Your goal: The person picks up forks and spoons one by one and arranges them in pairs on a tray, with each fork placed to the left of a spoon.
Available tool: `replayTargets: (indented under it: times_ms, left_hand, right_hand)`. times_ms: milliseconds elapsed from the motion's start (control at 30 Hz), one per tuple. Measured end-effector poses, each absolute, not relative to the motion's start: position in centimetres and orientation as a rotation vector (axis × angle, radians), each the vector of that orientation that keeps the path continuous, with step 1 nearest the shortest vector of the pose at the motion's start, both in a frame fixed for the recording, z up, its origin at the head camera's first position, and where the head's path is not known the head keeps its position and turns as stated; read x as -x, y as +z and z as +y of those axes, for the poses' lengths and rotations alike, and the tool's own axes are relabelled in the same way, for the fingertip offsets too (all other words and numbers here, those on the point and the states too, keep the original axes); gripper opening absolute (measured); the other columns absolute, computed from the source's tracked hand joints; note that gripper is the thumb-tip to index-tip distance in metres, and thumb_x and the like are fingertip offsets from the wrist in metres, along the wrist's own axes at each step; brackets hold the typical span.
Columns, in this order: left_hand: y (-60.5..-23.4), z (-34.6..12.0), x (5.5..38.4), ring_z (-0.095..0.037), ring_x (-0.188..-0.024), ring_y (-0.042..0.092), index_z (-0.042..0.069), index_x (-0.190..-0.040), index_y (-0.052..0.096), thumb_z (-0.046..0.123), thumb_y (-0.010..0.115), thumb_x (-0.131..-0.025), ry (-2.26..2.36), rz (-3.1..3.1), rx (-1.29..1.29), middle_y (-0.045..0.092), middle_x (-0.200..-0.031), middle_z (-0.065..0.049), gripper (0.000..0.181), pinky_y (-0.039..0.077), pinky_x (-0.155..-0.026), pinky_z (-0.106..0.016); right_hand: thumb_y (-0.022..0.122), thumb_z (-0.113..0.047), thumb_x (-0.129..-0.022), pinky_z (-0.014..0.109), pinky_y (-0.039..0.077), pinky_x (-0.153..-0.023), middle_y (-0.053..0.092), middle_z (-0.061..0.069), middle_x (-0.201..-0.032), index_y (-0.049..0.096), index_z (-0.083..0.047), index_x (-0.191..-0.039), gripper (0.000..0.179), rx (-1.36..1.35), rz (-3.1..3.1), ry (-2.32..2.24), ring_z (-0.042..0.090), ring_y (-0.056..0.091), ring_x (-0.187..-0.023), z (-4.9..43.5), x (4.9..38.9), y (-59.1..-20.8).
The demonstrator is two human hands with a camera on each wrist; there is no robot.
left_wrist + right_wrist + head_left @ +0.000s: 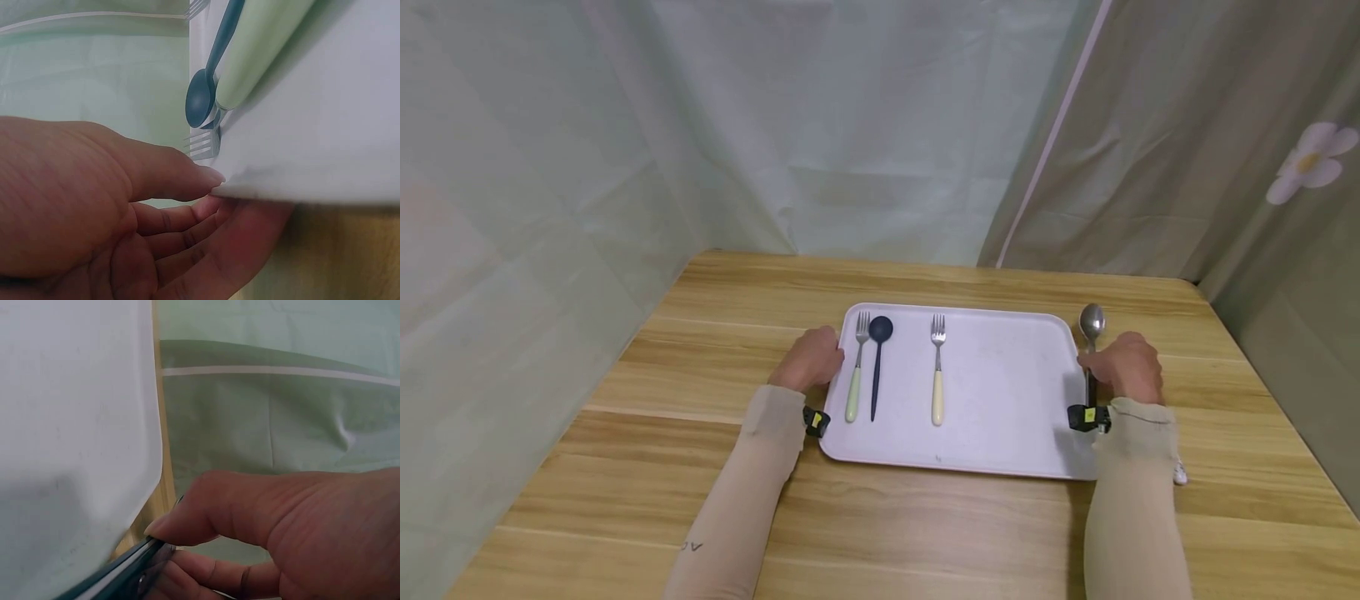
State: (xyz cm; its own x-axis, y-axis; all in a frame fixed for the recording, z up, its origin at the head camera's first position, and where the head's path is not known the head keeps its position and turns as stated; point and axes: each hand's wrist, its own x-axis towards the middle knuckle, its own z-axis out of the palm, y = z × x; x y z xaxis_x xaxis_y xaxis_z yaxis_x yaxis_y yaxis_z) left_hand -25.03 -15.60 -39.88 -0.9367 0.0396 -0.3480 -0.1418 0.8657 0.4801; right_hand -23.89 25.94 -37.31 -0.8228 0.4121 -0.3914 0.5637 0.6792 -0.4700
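Observation:
A white tray (pixel 1000 400) lies on the wooden table. At its left edge my left hand (pixel 808 360) pinches the rim, thumb (pixel 194 178) on top and fingers beneath. Beyond the tray's right edge, my right hand (pixel 1126 367) pinches the dark handle (pixel 128 575) of a metal spoon (pixel 1092 321) between thumb and fingers. The spoon's bowl points away from me. On the tray's left part lie a fork with a pale green handle (pixel 853 398) and a dark blue spoon (pixel 880 330) side by side. A fork with a cream handle (pixel 937 398) lies nearer the middle.
Past the right forearm, a small silvery end of something (pixel 1180 473) shows on the table (pixel 925 533); the rest is hidden by the sleeve. Pale curtains (pixel 865 133) hang behind the table and along both sides.

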Motion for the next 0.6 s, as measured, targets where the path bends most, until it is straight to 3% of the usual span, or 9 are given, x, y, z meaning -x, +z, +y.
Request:
replayTargets:
  times_ms: [333, 600]
  left_hand:
    - [-39.9, -15.6, 25.1, -0.021, -0.072, 0.062, -0.003, -0.112, 0.06, 0.015, 0.043, -0.107, 0.73, 2.69, 0.078, 0.062, -0.087, -0.013, 0.026, 0.046, -0.057, -0.024]
    - [-40.0, -15.7, 25.0, -0.021, -0.071, 0.064, -0.003, -0.111, 0.061, 0.015, 0.043, -0.107, 0.734, 2.699, 0.064, 0.064, -0.087, -0.013, 0.026, 0.047, -0.056, -0.023]
  right_hand:
    - [0.068, -0.035, -0.092, 0.04, 0.04, -0.066, 0.051, 0.013, -0.078, 0.059, 0.004, -0.094, 0.04, -0.717, 2.662, -0.799, 0.032, 0.05, -0.078, 25.1, 24.0, -37.1]
    - [0.069, -0.032, -0.092, 0.033, 0.043, -0.057, 0.052, 0.009, -0.071, 0.059, 0.003, -0.089, 0.036, -0.668, 2.655, -0.831, 0.024, 0.053, -0.066, 24.7, 24.3, -37.3]
